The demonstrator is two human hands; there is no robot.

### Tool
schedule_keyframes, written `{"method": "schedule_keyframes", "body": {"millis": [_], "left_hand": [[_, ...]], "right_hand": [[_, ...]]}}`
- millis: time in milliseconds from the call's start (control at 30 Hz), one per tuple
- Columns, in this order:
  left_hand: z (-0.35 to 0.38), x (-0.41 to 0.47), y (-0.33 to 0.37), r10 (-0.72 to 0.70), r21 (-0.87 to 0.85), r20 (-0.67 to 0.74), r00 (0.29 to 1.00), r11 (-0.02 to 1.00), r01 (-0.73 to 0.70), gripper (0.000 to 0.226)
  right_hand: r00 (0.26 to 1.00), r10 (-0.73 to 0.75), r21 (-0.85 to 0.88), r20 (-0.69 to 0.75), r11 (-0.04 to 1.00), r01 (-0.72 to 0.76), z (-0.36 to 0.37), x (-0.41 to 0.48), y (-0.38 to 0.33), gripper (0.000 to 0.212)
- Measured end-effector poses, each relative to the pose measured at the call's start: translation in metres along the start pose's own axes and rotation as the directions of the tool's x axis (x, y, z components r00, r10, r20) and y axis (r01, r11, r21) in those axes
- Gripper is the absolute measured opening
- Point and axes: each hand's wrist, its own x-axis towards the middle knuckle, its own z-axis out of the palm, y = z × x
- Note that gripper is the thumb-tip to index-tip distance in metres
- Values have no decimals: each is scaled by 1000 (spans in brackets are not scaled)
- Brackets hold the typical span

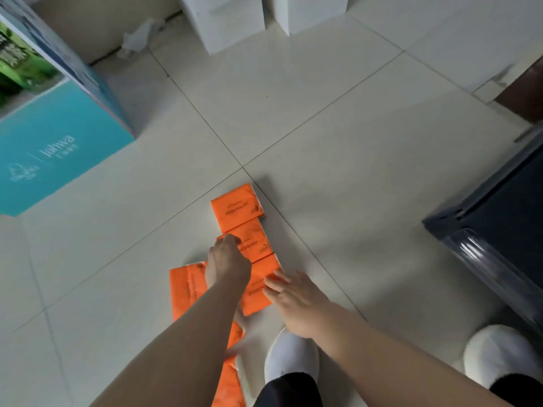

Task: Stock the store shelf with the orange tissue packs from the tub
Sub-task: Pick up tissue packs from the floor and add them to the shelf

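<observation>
Pale glossy floor tiles [323, 113], teal carton [64, 160] left, white boxes [226, 22] behind

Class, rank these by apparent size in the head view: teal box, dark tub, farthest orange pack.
1. teal box
2. dark tub (the frame edge cuts off both of these, so true sizes are unsure)
3. farthest orange pack, clearly the smallest

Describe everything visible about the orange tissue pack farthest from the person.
The farthest orange pack is a flat rectangular packet in bright orange wrap, with dark COTTON TISSUE lettering and a small logo on top. It lies flat on the pale tiled floor, heading a row of three; its near edge meets the next pack. Nothing else touches it.
</observation>
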Motion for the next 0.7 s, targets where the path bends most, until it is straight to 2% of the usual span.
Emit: {"method": "schedule_keyframes", "body": {"millis": [100,167,267,367,433,467,533,633,700], "left_hand": [[4,4,2,5,-23,7,1000,1000,-5,56],[5,5,5,10,-19,16,1000,1000,-10,57],[12,3,13,39,-22,23,999,999,-38,54],[19,1,24,87,-17,37,996,996,-86,51],[21,-1,29,133,-9,40,990,991,-132,48],[21,-1,30,146,-4,39,988,989,-146,47],[22,-1,29,155,7,30,987,988,-155,46],[24,2,22,138,27,9,990,990,-138,47],[24,5,15,116,72,-8,993,991,-115,48]], "right_hand": [[999,39,-46,-18,998,-40,5,-5,13,49],[986,117,-36,-119,992,-122,1,-18,24,47],[957,259,-74,-133,960,-271,-3,-41,48,42],[881,416,-26,-226,901,-432,-2,-44,67,28],[805,519,50,-288,847,-529,-1,-36,76,44],[779,567,91,-269,820,-565,-1,-32,78,54],[780,589,109,-213,807,-580,3,-24,83,66],[755,649,155,-98,759,-632,4,-19,83,62],[741,664,238,-96,738,-631,1,-24,79,58]]}}
